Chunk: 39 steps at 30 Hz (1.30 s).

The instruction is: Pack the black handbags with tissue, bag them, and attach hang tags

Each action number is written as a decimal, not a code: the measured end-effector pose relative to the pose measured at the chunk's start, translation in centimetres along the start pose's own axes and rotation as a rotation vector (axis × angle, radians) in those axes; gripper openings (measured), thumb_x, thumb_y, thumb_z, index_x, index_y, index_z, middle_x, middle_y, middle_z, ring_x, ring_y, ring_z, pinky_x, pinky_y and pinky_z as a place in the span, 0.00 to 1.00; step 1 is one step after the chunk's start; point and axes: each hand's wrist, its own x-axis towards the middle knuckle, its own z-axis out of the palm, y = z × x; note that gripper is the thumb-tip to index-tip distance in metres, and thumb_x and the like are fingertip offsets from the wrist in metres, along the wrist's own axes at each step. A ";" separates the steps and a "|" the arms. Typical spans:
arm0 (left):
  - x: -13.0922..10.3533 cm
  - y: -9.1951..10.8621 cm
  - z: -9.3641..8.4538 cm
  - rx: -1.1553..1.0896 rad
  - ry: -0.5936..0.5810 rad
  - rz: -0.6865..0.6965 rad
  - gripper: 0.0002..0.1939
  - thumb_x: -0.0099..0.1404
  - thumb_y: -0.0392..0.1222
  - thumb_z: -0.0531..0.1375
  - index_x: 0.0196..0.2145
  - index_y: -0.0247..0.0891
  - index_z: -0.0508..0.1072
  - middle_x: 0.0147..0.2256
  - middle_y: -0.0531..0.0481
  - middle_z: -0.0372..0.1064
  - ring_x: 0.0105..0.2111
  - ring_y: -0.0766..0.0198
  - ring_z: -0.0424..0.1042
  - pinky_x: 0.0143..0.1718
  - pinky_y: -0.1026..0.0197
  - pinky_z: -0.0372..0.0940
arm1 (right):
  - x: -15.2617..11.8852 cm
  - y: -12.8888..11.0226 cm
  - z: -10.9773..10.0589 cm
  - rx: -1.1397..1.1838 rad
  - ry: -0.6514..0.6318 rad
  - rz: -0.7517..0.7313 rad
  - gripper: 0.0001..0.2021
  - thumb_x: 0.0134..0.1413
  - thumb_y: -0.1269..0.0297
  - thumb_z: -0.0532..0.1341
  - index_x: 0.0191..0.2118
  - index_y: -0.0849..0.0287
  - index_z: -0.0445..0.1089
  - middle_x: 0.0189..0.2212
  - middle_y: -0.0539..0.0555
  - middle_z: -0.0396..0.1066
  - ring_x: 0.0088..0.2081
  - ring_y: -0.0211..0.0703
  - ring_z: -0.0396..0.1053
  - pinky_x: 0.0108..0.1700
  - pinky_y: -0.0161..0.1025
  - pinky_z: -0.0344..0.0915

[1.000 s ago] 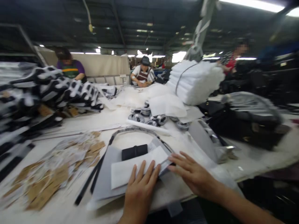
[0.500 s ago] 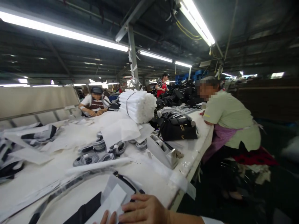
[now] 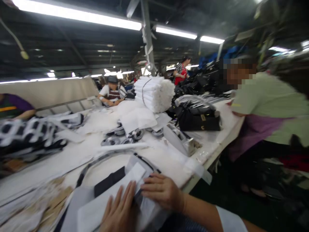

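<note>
My left hand [image 3: 122, 206] lies with fingers stretched on a long strip of white paper [image 3: 94, 207] near the table's front edge. Beside it, my right hand [image 3: 166, 193] rests with its fingers extended against the sheet's right side, by a dark strap-like edge [image 3: 151, 166]; the fingers look flat, not wrapped round anything. A black flat piece [image 3: 109, 181] shows from under the paper, with a greyish sheet [image 3: 78, 201] further left. Behind these curves a long plastic-wrapped strip [image 3: 96, 161]. What lies beneath my palms is hidden.
A tape dispenser [image 3: 180, 140] and a black handbag [image 3: 199, 119] stand to the right. Behind are strap coils [image 3: 116, 139] and a bundle of white rolls [image 3: 154, 93]. Black-and-white pieces [image 3: 31, 132] pile up at left. A co-worker in light green [image 3: 267, 96] leans at the table's right edge.
The view has swung left and down, so things appear further right and higher. My left hand shows far more now, spread on the paper. Another person's sleeve has appeared at left.
</note>
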 end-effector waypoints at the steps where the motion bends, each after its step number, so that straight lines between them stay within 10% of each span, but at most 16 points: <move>1: 0.4 0.2 -1.3 -0.005 -0.077 0.004 0.36 0.68 0.33 0.53 0.71 0.46 0.47 0.62 0.55 0.63 0.60 0.54 0.67 0.68 0.47 0.51 | 0.2 -0.2 -0.5 0.051 0.003 0.008 0.15 0.67 0.69 0.53 0.52 0.58 0.73 0.54 0.51 0.74 0.62 0.39 0.63 0.66 0.43 0.58; 8: 3.0 1.5 -5.7 -0.207 -0.354 -0.224 0.34 0.67 0.38 0.56 0.68 0.46 0.53 0.65 0.53 0.58 0.65 0.51 0.58 0.64 0.40 0.57 | 0.5 0.1 -1.0 0.122 -0.008 -0.023 0.19 0.65 0.76 0.52 0.57 0.62 0.70 0.56 0.57 0.72 0.63 0.45 0.62 0.65 0.50 0.62; 24: 2.5 2.5 -2.8 -0.106 -0.056 -0.298 0.18 0.71 0.45 0.59 0.57 0.51 0.71 0.56 0.54 0.72 0.56 0.50 0.71 0.60 0.42 0.62 | -2.6 -1.5 -3.8 0.150 -0.046 0.090 0.24 0.63 0.74 0.59 0.63 0.60 0.64 0.58 0.59 0.70 0.64 0.49 0.62 0.66 0.54 0.60; 33: 2.5 2.6 -2.8 -0.067 -0.030 -0.285 0.16 0.71 0.47 0.59 0.56 0.49 0.72 0.54 0.54 0.73 0.55 0.50 0.72 0.60 0.43 0.62 | 3.5 1.0 -1.1 0.052 -0.186 0.035 0.24 0.64 0.67 0.61 0.64 0.60 0.63 0.58 0.59 0.70 0.61 0.54 0.64 0.65 0.60 0.61; 39: 2.0 2.5 -2.5 -0.030 -0.049 -0.228 0.17 0.72 0.43 0.58 0.57 0.49 0.71 0.56 0.54 0.71 0.57 0.50 0.70 0.60 0.42 0.62 | 2.9 2.9 -0.1 0.142 -0.154 -0.051 0.25 0.63 0.74 0.60 0.65 0.60 0.62 0.55 0.58 0.73 0.58 0.49 0.68 0.57 0.49 0.73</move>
